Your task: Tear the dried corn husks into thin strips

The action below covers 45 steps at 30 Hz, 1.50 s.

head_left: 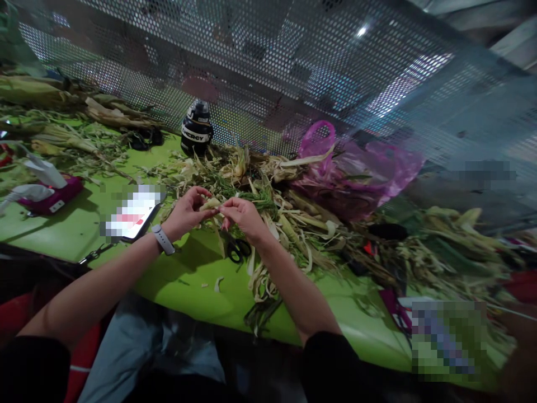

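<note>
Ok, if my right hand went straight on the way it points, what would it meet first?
Past the pale husk piece at its fingertips, your right hand would probably meet your left hand first, though depth is hard to judge there.

The phone lies on the counter, right of the power strip. The bottle stands on the far side, near the metal screen. The husks lie in a heap before it and to its right. The bag sits far right of the bottle. The scissors lie just left of the near husks.
</note>
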### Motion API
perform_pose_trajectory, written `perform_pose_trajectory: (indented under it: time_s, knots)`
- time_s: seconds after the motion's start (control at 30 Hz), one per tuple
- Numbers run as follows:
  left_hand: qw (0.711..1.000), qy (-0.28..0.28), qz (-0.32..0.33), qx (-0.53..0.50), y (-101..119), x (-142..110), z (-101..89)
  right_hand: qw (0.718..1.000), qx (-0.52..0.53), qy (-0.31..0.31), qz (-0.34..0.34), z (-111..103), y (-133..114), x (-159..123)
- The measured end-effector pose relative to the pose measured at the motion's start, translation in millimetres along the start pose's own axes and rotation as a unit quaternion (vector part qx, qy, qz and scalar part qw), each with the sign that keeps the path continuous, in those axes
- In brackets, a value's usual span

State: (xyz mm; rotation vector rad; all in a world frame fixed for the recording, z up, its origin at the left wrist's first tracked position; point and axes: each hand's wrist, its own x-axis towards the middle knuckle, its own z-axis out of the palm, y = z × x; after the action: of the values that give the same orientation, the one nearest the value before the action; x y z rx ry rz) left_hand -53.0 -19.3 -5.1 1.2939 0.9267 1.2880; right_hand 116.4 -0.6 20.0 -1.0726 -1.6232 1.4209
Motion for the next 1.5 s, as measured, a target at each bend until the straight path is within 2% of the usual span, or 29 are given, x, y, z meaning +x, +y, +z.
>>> perform_pose_trajectory:
  time_s: [0.2,0.37,0.47,0.67,0.8,0.9,1.03,1.1,1.27,1.43,1.5]
  knots:
    - [1.0,0.014,-0.004,-0.023,4.1,-1.0,1.3,0.999,0.003,0.014,-0.03,2.3,6.4,3.6]
    - [0.998,0.024,-0.035,-0.047,4.3,3.1,-1.7,0.998,0.045,0.004,-0.039,-8.4,2.7,4.3]
    - [0.997,0.028,-0.041,-0.066,2.4,4.5,-3.4,0.998,0.003,0.001,-0.066,-12.4,1.0,3.2]
    - [0.992,-0.002,-0.055,-0.11,0.6,5.0,-5.5,0.985,-0.08,0.063,-0.139,-1.4,1.0,-0.7]
    - [0.987,-0.001,-0.078,-0.144,0.3,5.7,-6.8,0.974,-0.136,0.08,-0.164,-0.4,0.8,-1.3]
    - [0.985,-0.031,-0.084,-0.149,-0.8,5.4,-6.5,0.978,-0.123,0.071,-0.152,-6.1,-1.3,-0.2]
    - [0.99,-0.088,-0.075,-0.086,0.3,3.3,-3.4,0.997,-0.029,-0.025,-0.065,-10.4,-5.0,1.2]
    - [0.991,-0.109,-0.065,-0.047,2.2,2.3,-1.1,0.998,0.003,-0.05,-0.04,-9.3,-4.5,1.9]
    - [0.987,-0.139,-0.065,-0.048,5.7,0.9,3.2,0.99,0.001,0.063,-0.13,-4.6,1.7,4.7]
    - [0.977,-0.116,-0.136,-0.112,3.1,-0.7,0.7,0.992,0.087,0.063,-0.073,-3.1,0.6,4.5]
    - [0.972,-0.132,-0.158,-0.109,1.8,-1.8,-0.3,0.99,0.106,0.066,-0.063,-2.1,-0.8,4.1]
